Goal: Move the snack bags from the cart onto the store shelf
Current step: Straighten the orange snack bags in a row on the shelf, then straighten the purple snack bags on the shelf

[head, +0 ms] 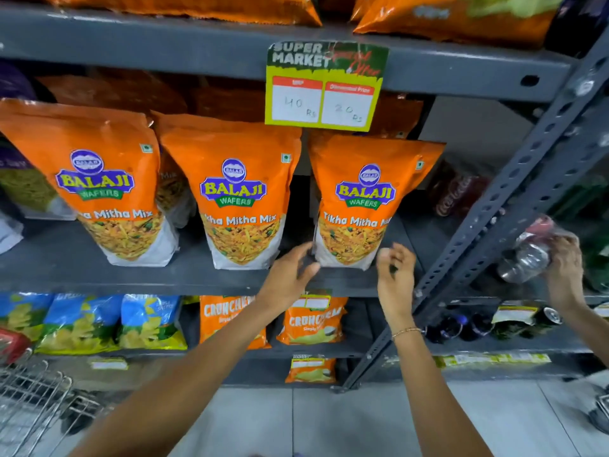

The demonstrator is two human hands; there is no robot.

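Three orange Balaji snack bags stand upright in a row on the grey shelf (99,272): a left bag (108,179), a middle bag (240,192) and a right bag (365,199). My left hand (290,275) is at the lower left corner of the right bag, fingers apart, holding nothing. Just off that bag's lower right corner is my right hand (395,275), fingers loosely curled and empty. More orange bags stand behind the front row. The wire cart (29,400) shows at the bottom left.
A yellow price tag (324,87) hangs from the shelf above. Blue and orange chip bags (148,321) fill the lower shelf. A slotted grey upright (514,199) stands at the right. Beyond it another person's hand (563,268) holds a plastic bottle (527,255).
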